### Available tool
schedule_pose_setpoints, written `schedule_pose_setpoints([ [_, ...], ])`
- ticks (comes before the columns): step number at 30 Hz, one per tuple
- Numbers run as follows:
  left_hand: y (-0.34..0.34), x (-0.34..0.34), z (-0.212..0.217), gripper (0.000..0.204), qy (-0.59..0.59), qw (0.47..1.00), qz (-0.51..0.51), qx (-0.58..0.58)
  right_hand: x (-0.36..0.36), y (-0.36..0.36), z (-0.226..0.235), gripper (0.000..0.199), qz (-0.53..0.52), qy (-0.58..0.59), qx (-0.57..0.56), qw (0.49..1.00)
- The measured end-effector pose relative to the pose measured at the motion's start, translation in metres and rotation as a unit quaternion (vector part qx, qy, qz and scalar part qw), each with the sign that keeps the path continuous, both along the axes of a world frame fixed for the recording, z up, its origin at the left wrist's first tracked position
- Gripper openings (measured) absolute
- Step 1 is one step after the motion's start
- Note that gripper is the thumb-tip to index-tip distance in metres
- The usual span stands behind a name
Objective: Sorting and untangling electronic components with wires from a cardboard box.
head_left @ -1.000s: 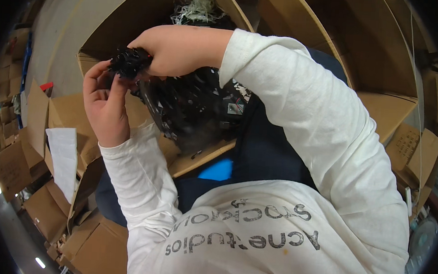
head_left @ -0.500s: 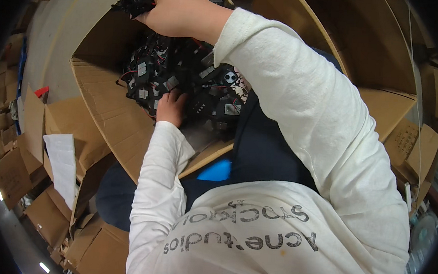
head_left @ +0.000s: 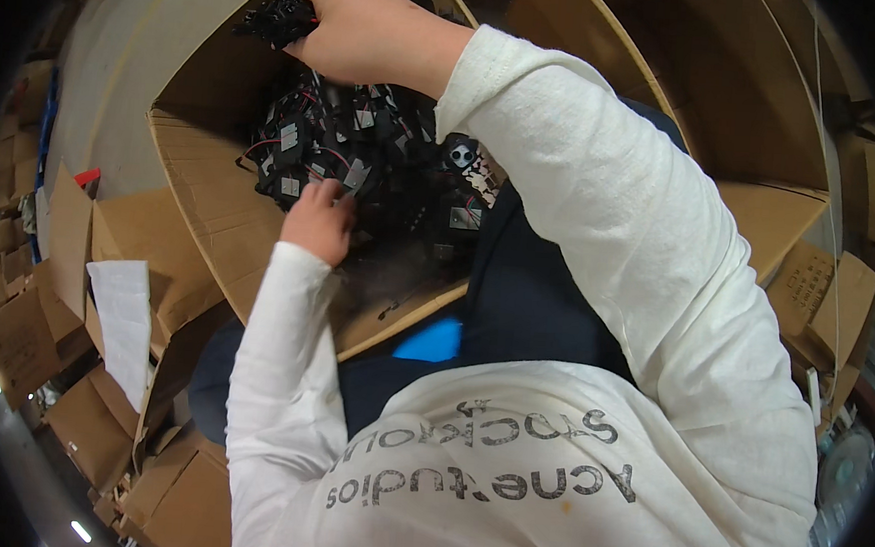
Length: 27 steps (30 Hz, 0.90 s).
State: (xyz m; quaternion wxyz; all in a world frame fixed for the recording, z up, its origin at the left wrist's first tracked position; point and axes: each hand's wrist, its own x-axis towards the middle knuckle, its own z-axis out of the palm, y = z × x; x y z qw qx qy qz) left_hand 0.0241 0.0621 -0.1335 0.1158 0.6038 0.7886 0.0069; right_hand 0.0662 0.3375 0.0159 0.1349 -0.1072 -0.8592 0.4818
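Note:
An open cardboard box (head_left: 212,200) in front of me holds a heap of several small black parts with thin wires (head_left: 365,149). My right hand (head_left: 367,34) is raised over the far side of the box and is closed on one black part (head_left: 278,18). My left hand (head_left: 315,221) reaches down into the heap, its fingers touching the black parts; whether it grips one cannot be told. Both arms wear white long sleeves.
Another large open cardboard box (head_left: 728,111) stands at the right. Several flattened and folded cartons (head_left: 71,371) lie at the left, with a white sheet of paper (head_left: 124,325) on them. My dark trousers (head_left: 517,288) show below the box.
My hands, together at one black part a second ago, have parted: the right lifted it toward the box's far side, the left dropped into the heap.

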Motion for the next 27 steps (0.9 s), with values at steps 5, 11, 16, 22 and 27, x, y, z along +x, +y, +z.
schedule_pose_setpoints([
  [5, -0.019, -0.004, 0.105, 0.010, -0.233, 0.945, 0.182, 0.140, -0.011, 0.008, -0.021, 0.027, -0.001, 0.024, 0.033, 0.999],
  [11, -0.075, -0.012, 0.109, 0.016, -0.212, 0.907, 0.301, 0.204, 0.004, -0.009, -0.003, 0.028, 0.014, -0.009, 0.019, 1.000],
  [16, -0.061, -0.002, 0.099, 0.014, -0.147, 0.910, 0.269, 0.280, 0.007, -0.034, -0.011, 0.025, 0.125, -0.023, 0.034, 0.991],
  [22, -0.036, 0.007, 0.105, 0.026, -0.529, 0.732, 0.283, 0.322, 0.020, -0.079, -0.023, 0.035, 0.308, 0.068, 0.044, 0.948],
  [27, -0.043, 0.013, 0.129, 0.036, -0.645, 0.613, 0.318, 0.328, 0.016, -0.104, -0.028, 0.034, 0.316, 0.087, -0.053, 0.943],
])
